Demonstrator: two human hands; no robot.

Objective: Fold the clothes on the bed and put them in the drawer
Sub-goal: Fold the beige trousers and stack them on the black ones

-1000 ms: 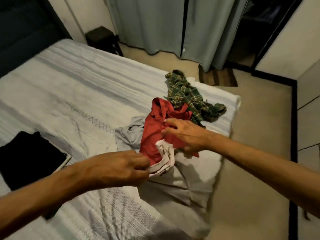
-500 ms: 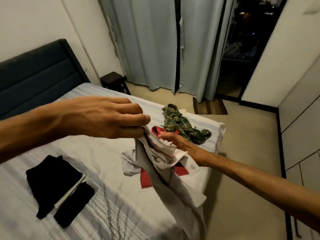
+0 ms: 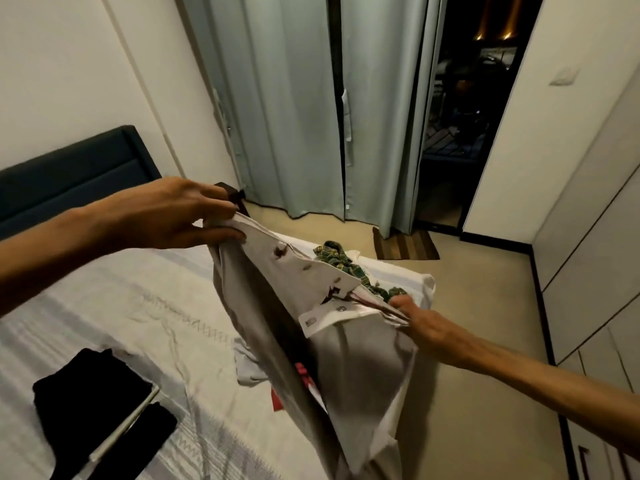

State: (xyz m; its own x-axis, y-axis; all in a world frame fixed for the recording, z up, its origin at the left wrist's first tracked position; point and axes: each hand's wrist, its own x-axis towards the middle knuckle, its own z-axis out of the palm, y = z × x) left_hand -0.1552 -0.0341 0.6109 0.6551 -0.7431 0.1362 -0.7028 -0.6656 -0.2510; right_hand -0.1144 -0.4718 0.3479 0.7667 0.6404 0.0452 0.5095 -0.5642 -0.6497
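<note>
Bed [image 3: 104,306] with pale striped cover, bearing folded black clothes [image 3: 93,396] near its left edge. Grey trousers [image 3: 349,368] held above the bed's foot, waistband stretched open, legs hanging. Left hand [image 3: 173,213] pinches the upper waistband end; right hand [image 3: 415,317] pinches the lower. Green plaid garment [image 3: 341,259] lies behind.

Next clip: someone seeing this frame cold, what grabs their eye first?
The grey trousers stretched mid-air in the centre, waistband pulled taut between the left hand, pinching it up high, and the right hand, gripping it lower. Then the black clothes lying on the bed at lower left, and the dark open doorway beyond the curtains.
</note>
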